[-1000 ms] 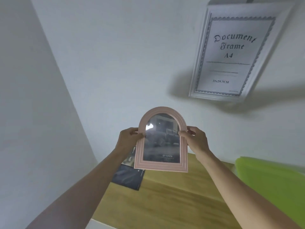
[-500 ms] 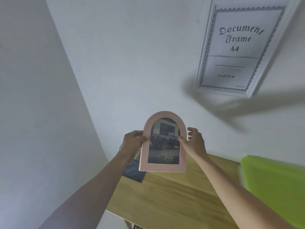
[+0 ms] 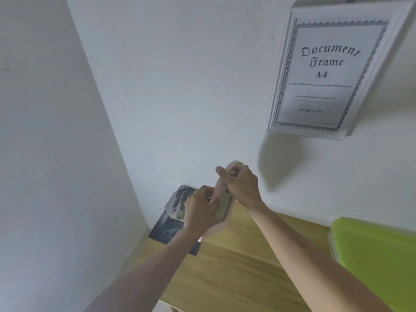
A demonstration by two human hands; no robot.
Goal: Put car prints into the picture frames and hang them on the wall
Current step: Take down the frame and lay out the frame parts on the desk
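I hold a pink arched picture frame [image 3: 226, 210] above the wooden tabletop [image 3: 236, 273], turned so that its edge and back face me. My left hand [image 3: 199, 209] grips its lower side, and my right hand [image 3: 239, 184] pinches the arched top. The car print inside it is hidden from here. Behind my left hand, loose car prints [image 3: 175, 206] lie on the table in the corner, on top of a dark print [image 3: 165, 230]. A white A4 document frame [image 3: 333, 70] hangs on the wall at the upper right.
White walls meet in a corner at the left. A green plastic folder [image 3: 378, 251] lies on the right part of the tabletop. The table's near edge shows at the bottom middle.
The pink frame faced me with its car print showing; now it is turned edge-on and lower. Both hands shifted their hold, the right to the arch top. My view has tilted.
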